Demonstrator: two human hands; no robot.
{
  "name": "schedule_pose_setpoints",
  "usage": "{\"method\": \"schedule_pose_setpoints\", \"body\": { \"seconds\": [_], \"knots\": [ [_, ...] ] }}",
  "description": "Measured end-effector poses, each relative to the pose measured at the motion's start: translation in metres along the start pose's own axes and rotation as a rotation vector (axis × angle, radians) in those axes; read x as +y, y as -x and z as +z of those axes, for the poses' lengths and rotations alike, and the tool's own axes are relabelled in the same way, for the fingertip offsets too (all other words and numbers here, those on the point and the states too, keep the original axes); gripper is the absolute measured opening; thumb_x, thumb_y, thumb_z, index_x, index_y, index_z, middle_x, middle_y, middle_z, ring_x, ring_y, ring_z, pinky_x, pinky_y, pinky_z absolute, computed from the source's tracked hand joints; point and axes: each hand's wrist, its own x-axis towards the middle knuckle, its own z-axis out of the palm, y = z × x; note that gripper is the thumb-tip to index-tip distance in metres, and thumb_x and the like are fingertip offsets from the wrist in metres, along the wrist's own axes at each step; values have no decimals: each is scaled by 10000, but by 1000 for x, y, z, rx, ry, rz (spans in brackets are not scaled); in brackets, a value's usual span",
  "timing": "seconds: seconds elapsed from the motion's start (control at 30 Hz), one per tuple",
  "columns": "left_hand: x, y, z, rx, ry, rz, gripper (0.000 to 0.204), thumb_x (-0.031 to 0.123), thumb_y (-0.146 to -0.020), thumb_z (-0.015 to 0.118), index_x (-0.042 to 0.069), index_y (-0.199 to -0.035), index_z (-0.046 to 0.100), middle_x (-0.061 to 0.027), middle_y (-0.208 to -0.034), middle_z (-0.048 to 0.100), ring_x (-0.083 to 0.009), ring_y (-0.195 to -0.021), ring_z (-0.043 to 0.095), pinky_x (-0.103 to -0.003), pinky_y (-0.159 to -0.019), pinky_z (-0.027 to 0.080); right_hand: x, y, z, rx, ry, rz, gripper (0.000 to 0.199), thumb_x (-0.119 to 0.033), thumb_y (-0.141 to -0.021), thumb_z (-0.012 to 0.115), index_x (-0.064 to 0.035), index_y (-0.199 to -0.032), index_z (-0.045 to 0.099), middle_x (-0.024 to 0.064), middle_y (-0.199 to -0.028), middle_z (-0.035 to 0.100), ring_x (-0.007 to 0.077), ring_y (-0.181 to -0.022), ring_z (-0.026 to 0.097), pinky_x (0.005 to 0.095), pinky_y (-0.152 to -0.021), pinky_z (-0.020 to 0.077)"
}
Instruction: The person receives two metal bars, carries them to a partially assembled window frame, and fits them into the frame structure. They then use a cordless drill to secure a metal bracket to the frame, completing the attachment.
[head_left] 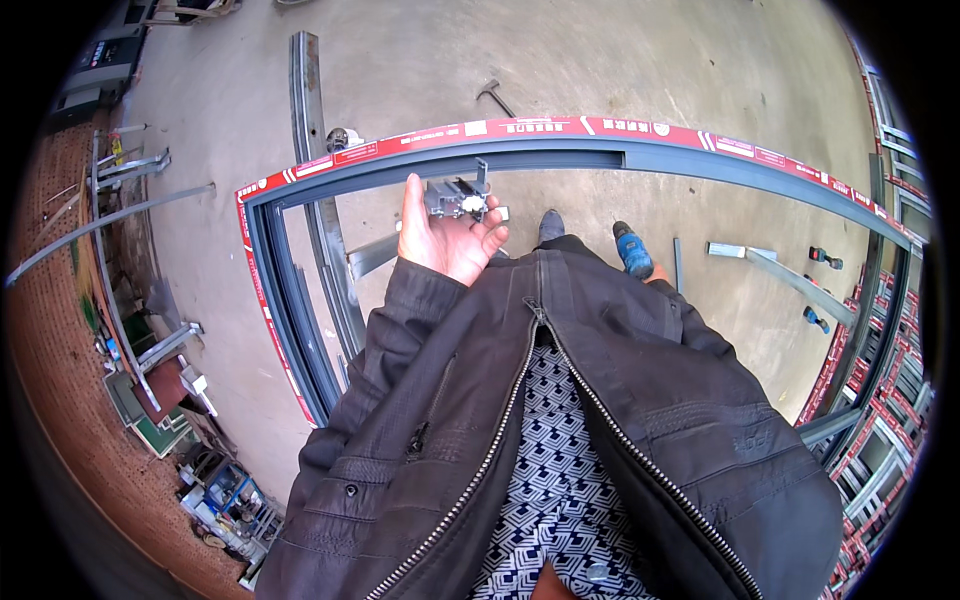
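Palm up, my left hand (pixel 452 243) holds a small grey metal fitting (pixel 452 197) with an upright tab, its fingers curled round the right side. The fitting is just inside the far rail of a large dark grey metal frame (pixel 430 165), whose outer edge carries red printed film. My right hand (pixel 657 272) is lower, beside my jacket, closed on a blue power drill (pixel 632 252). Most of that hand is hidden behind the sleeve and the drill, whose dark front end points away from me.
Beyond the frame a hammer (pixel 495 97) lies on the concrete floor. A long steel channel (pixel 308 110) passes under the frame's left part. To the right are metal profiles (pixel 785 275), two power tools (pixel 825 258) and stacked red-edged frames (pixel 890 420). Clutter lines the brick wall (pixel 50 370) at left.
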Motion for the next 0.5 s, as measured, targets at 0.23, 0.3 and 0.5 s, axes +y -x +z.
{"method": "schedule_pose_setpoints", "body": {
  "seconds": [0.23,0.3,0.5],
  "knots": [
    [-12,-13,12,-9,-24,-25,855,754,-977,447,-34,-1283,577,-144,-1117,639,-275,-944,643,-437,-811,575,13,-6,-4,4,15,33,519,-340,-685,833,-133,-1151,736,140,-1046,768,303,-1010,743,389,-920,563],
    [-14,-12,18,-54,-46,-11,899,779,-962,443,-40,-1311,561,-155,-1139,632,-280,-965,645,-432,-831,576,13,-7,-7,-4,38,42,507,-352,-690,822,-138,-1141,736,147,-1049,767,316,-1022,741,395,-922,563],
    [-16,-7,31,-231,-7,-53,993,811,-942,431,-72,-1391,508,-207,-1186,632,-312,-1041,656,-431,-913,577,14,-9,-11,8,76,2,491,-386,-699,801,-155,-1128,739,146,-1052,766,332,-1032,737,403,-922,563]
  ]
}}
